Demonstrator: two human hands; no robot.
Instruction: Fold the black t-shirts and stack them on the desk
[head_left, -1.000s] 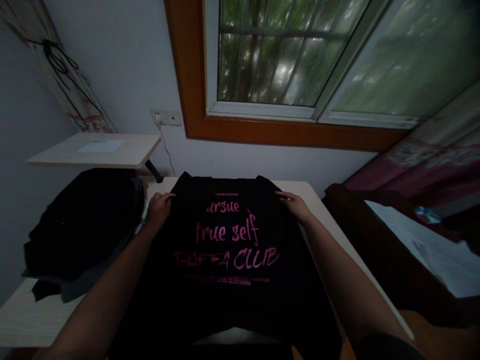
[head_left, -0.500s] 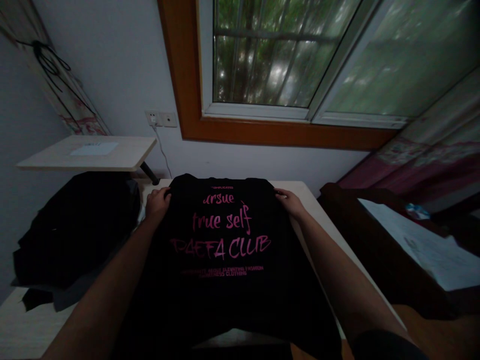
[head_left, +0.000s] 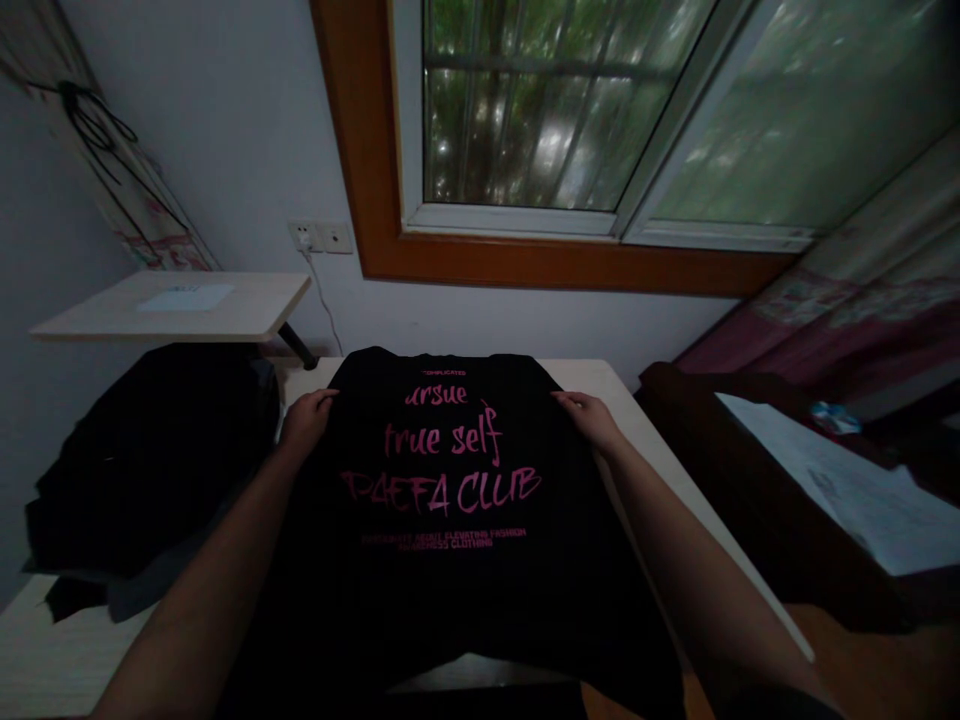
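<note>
A black T-shirt (head_left: 450, 590) with pink lettering lies spread over the pale table (head_left: 585, 378), its collar end toward the wall and its lower part toward me. My left hand (head_left: 307, 420) pinches the shirt's left edge near the shoulder. On the opposite side my right hand (head_left: 589, 415) has the right edge between thumb and fingers. The cloth lies fairly flat between both hands. Its dark lower end blends into shadow near my body.
To the left, a pile of dark clothes (head_left: 157, 460) sits under a small raised shelf (head_left: 277, 290) bearing a paper sheet (head_left: 187, 297). A plugged cable hangs from the wall socket (head_left: 319, 237). At right stands a dark brown piece of furniture (head_left: 757, 500) with white paper (head_left: 847, 490) on it.
Both hands have slid slightly down the shirt's edges toward me, the left one also a little outward. The shirt itself lies almost as before.
</note>
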